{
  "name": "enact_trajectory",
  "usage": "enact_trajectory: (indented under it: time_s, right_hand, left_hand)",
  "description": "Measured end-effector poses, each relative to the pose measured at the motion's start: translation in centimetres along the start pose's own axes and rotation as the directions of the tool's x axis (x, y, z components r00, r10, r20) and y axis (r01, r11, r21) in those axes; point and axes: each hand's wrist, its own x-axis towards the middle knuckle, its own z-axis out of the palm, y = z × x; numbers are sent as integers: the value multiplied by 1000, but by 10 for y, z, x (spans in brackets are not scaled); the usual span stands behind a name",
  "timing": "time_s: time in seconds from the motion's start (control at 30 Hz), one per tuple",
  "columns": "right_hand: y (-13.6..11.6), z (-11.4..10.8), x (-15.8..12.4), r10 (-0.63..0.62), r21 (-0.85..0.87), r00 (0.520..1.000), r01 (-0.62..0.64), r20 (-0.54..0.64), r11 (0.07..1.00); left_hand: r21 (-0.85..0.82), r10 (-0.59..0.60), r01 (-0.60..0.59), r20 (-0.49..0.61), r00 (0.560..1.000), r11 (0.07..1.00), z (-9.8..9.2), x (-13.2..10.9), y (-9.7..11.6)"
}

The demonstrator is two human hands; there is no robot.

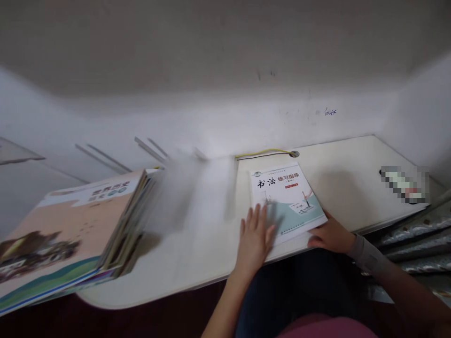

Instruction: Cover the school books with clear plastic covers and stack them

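While the left hand (254,239) splays, the right hand (331,236) touches a workbook (287,202).

White workbook (287,204) with black title and pale teal wave across its lower corner, peach book cover (59,230) with teal stripe, cream desk (338,173), yellow cable (262,152) along far edge

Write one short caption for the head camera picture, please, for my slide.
The left hand and right hand touch a calligraphy practice booklet on a white desk, beside a stack of books.
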Motion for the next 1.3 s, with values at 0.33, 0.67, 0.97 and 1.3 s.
enact_trajectory:
  time_s: [0.33, 0.67, 0.97, 1.3]
  right_hand:
    - [-10, 3, 5, -63, -12, 995, 64, 73, 998]
    - [-26, 15, 23, -108, 65, 992, 104, 58, 992]
    - [-24, 19, 5, -39, 63, 997, 35, 66, 997]
    - [-8, -26, -44, 106, 137, 991, -117, 80, 984]
  left_hand:
    - [242, -35, 20, 59, 998, 970, -2, -24, -36]
    - [354, 83, -96, 51, 995, 930, -1, -24, -38]
    - [495, 148, -138, 19, 989, 858, 8, -25, -32]
    - [506, 86, -81, 13, 996, 859, 37, 5, 31]
